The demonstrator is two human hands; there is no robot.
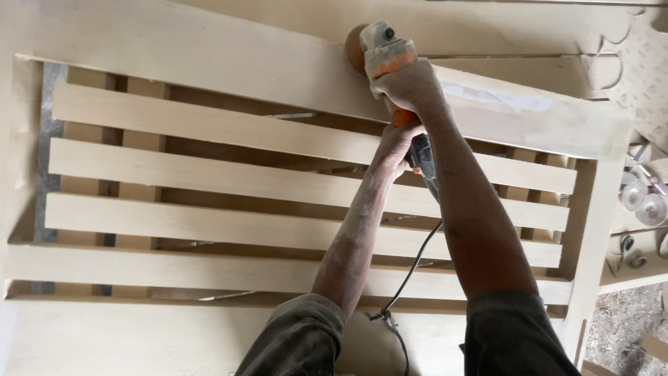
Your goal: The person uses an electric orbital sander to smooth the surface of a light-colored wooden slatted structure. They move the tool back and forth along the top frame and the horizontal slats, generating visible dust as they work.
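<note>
Head view looks down along our two forearms, both dusted with pale wood powder, to a power grinder (pixel 381 50) that we hold with both hands. Our right hand (pixel 410 89) sits on top of the tool's front, fingers (pixel 391 82) wrapped closed around the orange and grey body just behind the head. Our left hand (pixel 398 147) is lower down, fingers closed around the dark rear handle (pixel 422 154). A round disc (pixel 355 49) at the grinder's head meets the wide top rail (pixel 209 63) of a pale wooden frame; we cannot tell exactly how much of the disc touches the wood. A black cord (pixel 410 271) runs from the handle back between our arms toward our body.

Below the top rail, the frame carries four long flat slats (pixel 209 181) lying side by side with dark gaps between them, and a side post (pixel 598 209) closes the frame on the right. More pale cut boards (pixel 529 28) with scalloped ends lie past the frame at the upper right. Just right of the side post lie some small round clear discs (pixel 643 198). Dark sleeves (pixel 299 341) cover our upper arms at the bottom edge.
</note>
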